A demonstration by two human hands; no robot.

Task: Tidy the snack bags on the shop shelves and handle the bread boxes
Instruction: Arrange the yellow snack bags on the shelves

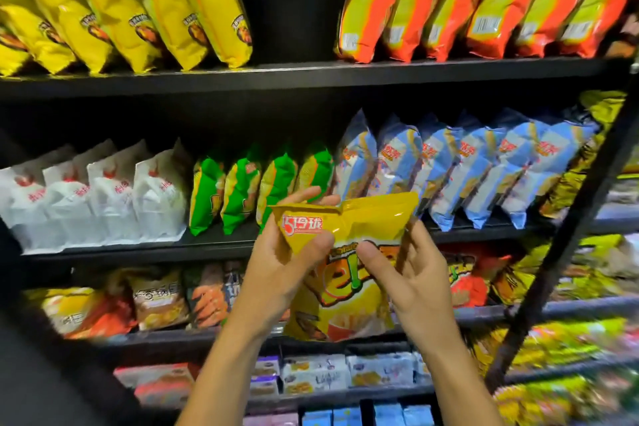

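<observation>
Your yellow snack bag [349, 263] carries a red corner label with white Chinese characters, too blurred to read surely.

Two hands hold a yellow bag [345, 263] in front of black shelves [311, 74] stocked with snacks. The left hand [281, 259] grips the bag's upper left corner, thumb on its front; the right hand [411, 278] pinches its right side. Behind it, green bags [242, 188] stand between white bags [100, 197] and blue bags [466, 166]. Above are yellow packs [138, 3] and orange packs [484, 0]; boxes [345, 373] line the lower shelves.
</observation>
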